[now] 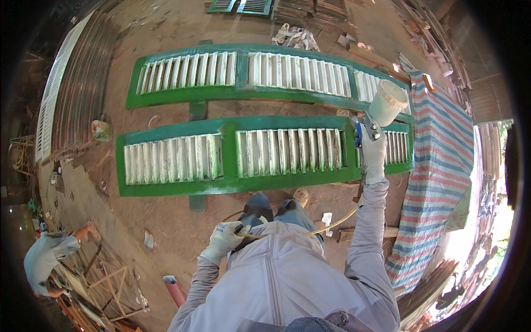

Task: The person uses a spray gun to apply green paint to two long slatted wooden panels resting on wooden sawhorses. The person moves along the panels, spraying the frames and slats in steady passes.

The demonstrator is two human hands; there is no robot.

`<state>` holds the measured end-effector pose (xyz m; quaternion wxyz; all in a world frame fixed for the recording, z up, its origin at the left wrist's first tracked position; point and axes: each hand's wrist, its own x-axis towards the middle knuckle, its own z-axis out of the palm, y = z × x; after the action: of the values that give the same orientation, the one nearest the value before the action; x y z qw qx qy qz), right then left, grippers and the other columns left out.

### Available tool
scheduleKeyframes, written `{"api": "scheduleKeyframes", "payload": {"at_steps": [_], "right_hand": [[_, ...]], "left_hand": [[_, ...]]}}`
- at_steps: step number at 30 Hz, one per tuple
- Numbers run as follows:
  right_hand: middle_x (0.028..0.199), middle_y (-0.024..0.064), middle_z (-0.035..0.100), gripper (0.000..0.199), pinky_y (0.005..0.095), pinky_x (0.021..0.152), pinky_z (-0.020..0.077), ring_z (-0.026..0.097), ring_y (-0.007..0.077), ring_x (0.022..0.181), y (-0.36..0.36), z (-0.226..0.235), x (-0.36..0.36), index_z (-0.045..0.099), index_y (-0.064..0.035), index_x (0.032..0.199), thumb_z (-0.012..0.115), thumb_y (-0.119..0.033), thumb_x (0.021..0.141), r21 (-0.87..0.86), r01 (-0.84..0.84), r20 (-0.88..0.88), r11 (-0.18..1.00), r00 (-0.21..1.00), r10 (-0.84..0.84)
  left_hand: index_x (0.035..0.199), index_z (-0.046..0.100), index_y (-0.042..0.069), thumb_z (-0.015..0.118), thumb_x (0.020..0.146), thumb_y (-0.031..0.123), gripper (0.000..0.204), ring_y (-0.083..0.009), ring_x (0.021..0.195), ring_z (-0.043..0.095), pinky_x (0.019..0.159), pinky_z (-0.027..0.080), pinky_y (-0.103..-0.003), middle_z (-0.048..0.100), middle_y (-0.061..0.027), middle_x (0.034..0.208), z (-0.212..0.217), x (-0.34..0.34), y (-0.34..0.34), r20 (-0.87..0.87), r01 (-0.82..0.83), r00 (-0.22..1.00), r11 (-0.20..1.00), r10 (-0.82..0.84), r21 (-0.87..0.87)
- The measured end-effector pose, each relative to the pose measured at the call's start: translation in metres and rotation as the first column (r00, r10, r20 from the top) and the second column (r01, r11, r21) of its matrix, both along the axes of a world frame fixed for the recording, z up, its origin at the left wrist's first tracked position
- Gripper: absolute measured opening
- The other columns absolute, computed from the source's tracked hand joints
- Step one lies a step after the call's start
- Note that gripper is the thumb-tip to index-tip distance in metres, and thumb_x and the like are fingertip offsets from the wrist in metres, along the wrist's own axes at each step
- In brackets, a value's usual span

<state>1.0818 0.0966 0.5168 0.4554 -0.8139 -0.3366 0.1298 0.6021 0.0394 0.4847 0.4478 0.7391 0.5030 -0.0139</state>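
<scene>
The right hand (374, 157) grips a sprayer (386, 106), the left hand (225, 239) a hose (338, 222); near frame (260, 181) and far frame (182, 98) look green, slats (283, 149) mostly undone.

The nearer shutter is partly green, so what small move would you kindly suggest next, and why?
Perhaps sweep the spray gun, held in the right hand, along the nearer shutter, since its frame is green while most slats look whitish.

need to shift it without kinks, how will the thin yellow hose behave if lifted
The thin yellow hose is probably flexible, since its visible run bows smoothly. It seems springy rather than limp, as the bends show no sharp kinks. Being so slender, it is likely light.
</scene>
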Motion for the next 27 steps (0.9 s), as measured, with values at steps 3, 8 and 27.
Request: {"api": "scheduleKeyframes", "payload": {"at_steps": [3,8,27], "right_hand": [[0.097,0.0122,0.072,0.041,0.0305,0.072,0.0541,0.067,0.0160,0.081,0.007,-0.008,-0.014,0.065,0.0047,0.121,0.076,-0.022,0.091,-0.003,0.020,0.158,1.000,0.987,-0.020],[0.105,0.0181,0.074,0.043,0.0348,0.084,0.0546,0.071,0.0220,0.094,0.053,-0.001,-0.070,0.068,0.0032,0.117,0.081,-0.024,0.086,0.043,-0.171,0.009,0.984,0.985,0.171],[0.075,0.0017,0.070,0.030,0.0258,0.051,0.0485,0.060,0.0061,0.059,0.108,0.012,-0.108,0.073,-0.0016,0.114,0.076,-0.019,0.091,0.039,-0.149,-0.317,0.988,0.936,0.153]], "left_hand": [[0.084,0.071,0.003,0.068,0.093,0.039,0.037,-0.0417,0.076,0.066,0.065,0.049,-0.047,0.067,-0.0215,0.080,-0.004,-0.002,0.001,0.006,0.009,1.000,1.000,-0.009,-0.026],[0.088,0.072,0.003,0.067,0.093,0.037,0.034,-0.0418,0.080,0.067,0.067,0.051,-0.046,0.069,-0.0219,0.084,-0.007,-0.017,0.000,0.029,-0.044,0.999,0.999,0.045,-0.009],[0.089,0.071,0.005,0.068,0.093,0.037,0.033,-0.0406,0.079,0.068,0.067,0.052,-0.046,0.069,-0.0202,0.083,-0.014,-0.040,0.002,-0.031,-0.072,0.997,0.996,0.071,-0.056]]}}
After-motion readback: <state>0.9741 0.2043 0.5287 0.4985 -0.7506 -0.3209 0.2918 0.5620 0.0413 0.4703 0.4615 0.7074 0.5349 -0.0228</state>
